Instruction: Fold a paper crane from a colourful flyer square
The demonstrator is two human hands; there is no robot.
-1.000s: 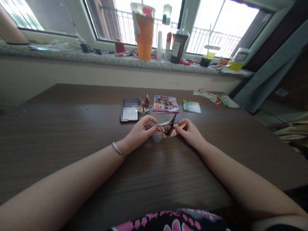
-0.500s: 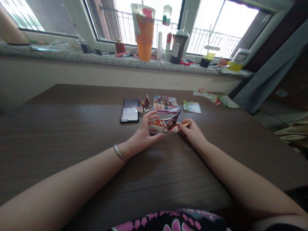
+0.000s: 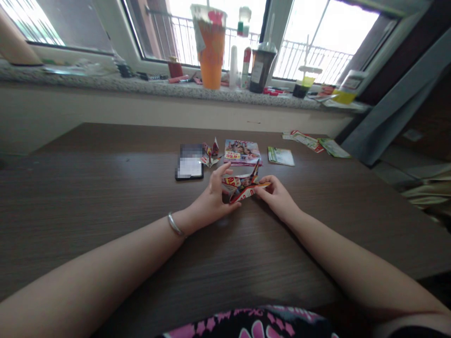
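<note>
Head view: shows a bright folded paper (image 3: 243,191) between two hands, over the brown bench (image 3: 105,188), just in front of the picture sheets (image 3: 243,151). Runs long from side to side, with the near flap slanting up toward the right. Has one sharp point poking up, right of the middle. Curves the left hand (image 3: 213,195) wide open around the left end, thumb well apart from fingers; too small to tell about touching there. Pinches the right end between thumb and finger of the right hand (image 3: 280,196).
</note>
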